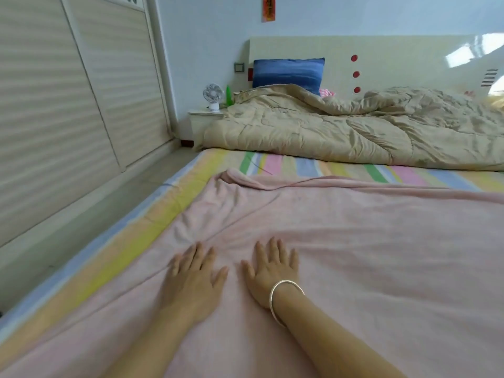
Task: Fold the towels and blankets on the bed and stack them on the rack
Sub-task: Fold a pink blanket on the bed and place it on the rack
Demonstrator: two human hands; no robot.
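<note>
Pressing flat on the pink blanket (341, 241), the left hand (195, 279) and the right hand (272, 271) lie side by side, fingers straight and spread, gripping nothing. The blanket is laid wide over the striped sheet (109, 257) of the bed, its far left corner rolled over on itself, creases fanning away from the fingertips. It looks like smoothing ahead of a fold. To do it well, I'd sweep both palms outward toward the edges, flatten that curled corner, then bring edge to edge squarely. A tan quilt (341, 132) lies bunched near the headboard. No rack is in view.
</note>
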